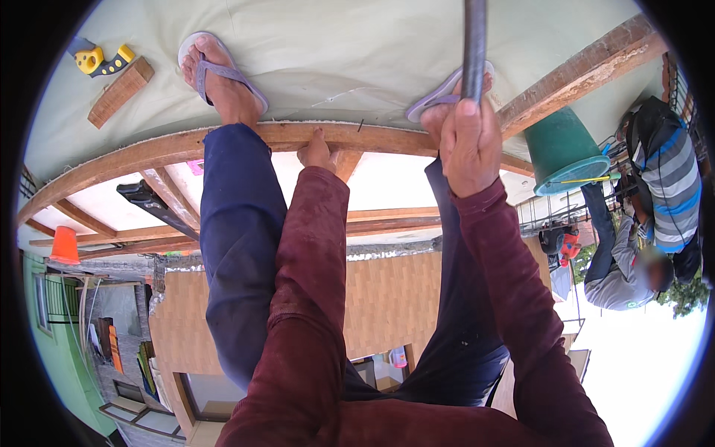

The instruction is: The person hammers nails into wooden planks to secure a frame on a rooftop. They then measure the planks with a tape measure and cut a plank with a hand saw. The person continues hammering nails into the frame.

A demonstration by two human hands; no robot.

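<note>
My right hand (472, 145) is closed round a dark metal bar (474, 52), thumb along it. The bar points away from me and its far end is cut off by the top of the view, so its kind is hidden. My left hand (317, 153) grips the near side of a long wooden beam (287, 136), beside a short wooden crosspiece (347, 165). A nail (361, 125) sticks up from the beam just right of my left hand. My sandalled feet stand beyond the beam on either side of it.
Far left, a yellow-handled saw (100, 61) and a wood block (121, 92) lie on the pale sheet (328, 45). A thick timber (585, 73) slants in from the right, beside a green bucket (572, 153). Two people (666, 186) are at the right; an orange bucket (65, 245) is left.
</note>
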